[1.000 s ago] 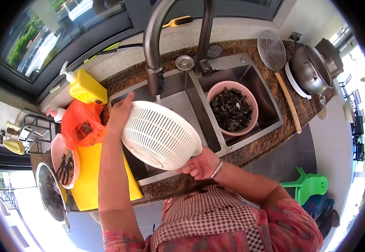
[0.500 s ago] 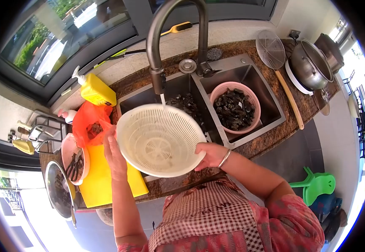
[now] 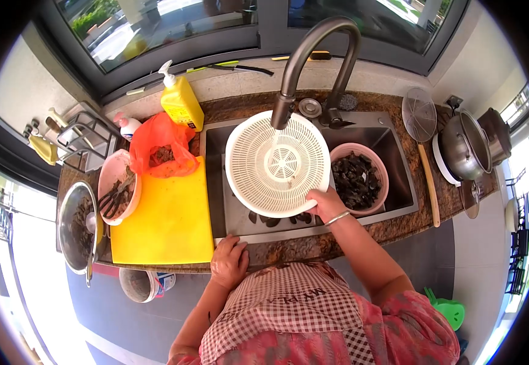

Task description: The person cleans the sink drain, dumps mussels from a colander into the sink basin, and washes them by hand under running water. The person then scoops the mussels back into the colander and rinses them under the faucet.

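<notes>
My right hand (image 3: 327,205) grips the rim of a white slotted colander (image 3: 279,163), held over the left sink basin under the faucet (image 3: 281,112). The colander's inside faces up and shows no contents. My left hand (image 3: 229,263) rests on the sink's front edge, its fingers together and bent over the rim; nothing shows in it. Dark shells (image 3: 276,221) lie in the left basin, partly hidden below the colander. In the right basin stands a pink basket (image 3: 383,176) full of dark shells (image 3: 355,179).
Left of the sink are a yellow board (image 3: 164,219), a red bag (image 3: 176,143), a pink bowl (image 3: 111,173) with tongs, a metal bowl (image 3: 65,210) and a yellow pump bottle (image 3: 182,103). To the right are a wire strainer (image 3: 419,115) and a pot (image 3: 462,146).
My left hand has let go of the colander and come down to the sink's front edge. The colander has moved over the left basin in my right hand. The view has shifted left.
</notes>
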Demonstrator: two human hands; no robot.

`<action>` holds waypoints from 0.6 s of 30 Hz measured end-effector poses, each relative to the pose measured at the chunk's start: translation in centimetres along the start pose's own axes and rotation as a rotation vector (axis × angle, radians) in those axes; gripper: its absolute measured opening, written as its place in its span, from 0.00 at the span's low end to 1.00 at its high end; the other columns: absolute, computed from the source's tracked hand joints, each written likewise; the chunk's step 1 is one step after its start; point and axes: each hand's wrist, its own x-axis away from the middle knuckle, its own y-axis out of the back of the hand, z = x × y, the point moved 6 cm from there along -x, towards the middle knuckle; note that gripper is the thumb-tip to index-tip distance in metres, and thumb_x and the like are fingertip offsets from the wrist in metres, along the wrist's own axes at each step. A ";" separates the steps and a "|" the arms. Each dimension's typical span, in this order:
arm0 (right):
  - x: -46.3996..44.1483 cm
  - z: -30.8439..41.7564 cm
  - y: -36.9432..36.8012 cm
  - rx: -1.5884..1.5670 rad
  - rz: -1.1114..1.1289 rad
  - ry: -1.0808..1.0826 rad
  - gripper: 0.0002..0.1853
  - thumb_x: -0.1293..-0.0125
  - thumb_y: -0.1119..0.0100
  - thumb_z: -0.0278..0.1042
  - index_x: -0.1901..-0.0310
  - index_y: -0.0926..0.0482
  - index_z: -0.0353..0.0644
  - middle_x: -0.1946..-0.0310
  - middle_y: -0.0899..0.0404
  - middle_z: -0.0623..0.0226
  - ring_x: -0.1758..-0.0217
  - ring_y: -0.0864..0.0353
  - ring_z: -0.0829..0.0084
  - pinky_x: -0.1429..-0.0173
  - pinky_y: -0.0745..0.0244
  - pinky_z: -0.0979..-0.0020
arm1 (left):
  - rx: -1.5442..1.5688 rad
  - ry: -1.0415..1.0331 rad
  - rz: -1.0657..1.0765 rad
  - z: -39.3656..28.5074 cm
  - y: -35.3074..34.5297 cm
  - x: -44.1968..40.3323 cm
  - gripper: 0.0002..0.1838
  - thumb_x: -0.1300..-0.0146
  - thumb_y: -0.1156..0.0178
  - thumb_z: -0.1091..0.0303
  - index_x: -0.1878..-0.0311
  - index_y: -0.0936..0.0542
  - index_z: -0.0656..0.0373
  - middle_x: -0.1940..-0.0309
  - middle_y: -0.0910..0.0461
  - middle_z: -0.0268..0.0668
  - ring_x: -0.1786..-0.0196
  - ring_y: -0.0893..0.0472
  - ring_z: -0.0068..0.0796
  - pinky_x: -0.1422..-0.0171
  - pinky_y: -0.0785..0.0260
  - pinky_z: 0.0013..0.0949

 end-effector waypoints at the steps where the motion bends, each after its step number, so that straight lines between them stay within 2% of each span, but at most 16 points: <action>1: 0.0 0.2 0.1 0.018 -0.013 0.000 0.31 0.42 0.42 0.19 0.34 0.31 0.33 0.45 0.20 0.54 0.45 0.14 0.63 0.50 0.10 0.61 | -0.005 0.016 0.003 0.2 -0.2 0.1 0.14 0.44 0.31 0.71 0.53 0.16 0.59 0.49 0.19 0.46 0.41 0.20 0.53 0.37 0.26 0.49; 5: -0.8 0.9 -1.1 0.000 0.016 0.064 0.36 0.41 0.47 0.16 0.28 0.39 0.34 0.40 0.24 0.50 0.42 0.15 0.57 0.47 0.10 0.57 | -0.015 0.024 -0.010 0.2 -0.3 0.3 0.13 0.43 0.32 0.70 0.53 0.15 0.57 0.49 0.19 0.44 0.41 0.20 0.51 0.37 0.26 0.48; 10: -0.8 0.2 -2.8 -0.089 0.129 -0.026 0.31 0.39 0.45 0.20 0.31 0.35 0.30 0.40 0.23 0.50 0.43 0.14 0.56 0.46 0.10 0.55 | 0.064 0.076 0.008 0.3 0.4 -0.1 0.16 0.44 0.31 0.72 0.50 0.16 0.58 0.49 0.20 0.45 0.41 0.20 0.51 0.36 0.26 0.49; 12: 0.2 0.2 -3.7 -0.109 0.173 -0.093 0.29 0.38 0.44 0.23 0.34 0.33 0.28 0.42 0.21 0.49 0.45 0.13 0.56 0.47 0.10 0.55 | 0.152 0.132 -0.016 0.6 1.1 -0.5 0.19 0.45 0.30 0.73 0.48 0.17 0.58 0.48 0.20 0.47 0.40 0.21 0.53 0.36 0.26 0.49; 14: 1.1 0.1 -4.0 -0.108 0.207 -0.159 0.27 0.37 0.43 0.26 0.36 0.30 0.26 0.44 0.20 0.49 0.47 0.12 0.56 0.49 0.09 0.55 | 0.045 0.071 -0.112 -0.6 3.4 -1.5 0.24 0.47 0.27 0.73 0.45 0.18 0.58 0.43 0.23 0.49 0.37 0.23 0.56 0.34 0.28 0.52; 15: 1.4 0.0 -3.9 -0.063 0.207 -0.171 0.26 0.36 0.41 0.31 0.38 0.28 0.27 0.47 0.17 0.50 0.50 0.11 0.56 0.51 0.10 0.56 | -0.007 0.036 -0.159 -1.4 4.7 -2.2 0.26 0.48 0.25 0.73 0.43 0.19 0.58 0.40 0.25 0.50 0.35 0.24 0.57 0.33 0.28 0.53; 18: 1.7 0.0 -3.3 0.022 0.249 -0.232 0.27 0.35 0.42 0.37 0.37 0.28 0.29 0.48 0.16 0.51 0.51 0.11 0.56 0.53 0.10 0.57 | -0.115 -0.045 -0.178 -4.1 7.6 -4.6 0.37 0.53 0.21 0.69 0.36 0.22 0.56 0.33 0.31 0.52 0.28 0.31 0.60 0.29 0.33 0.59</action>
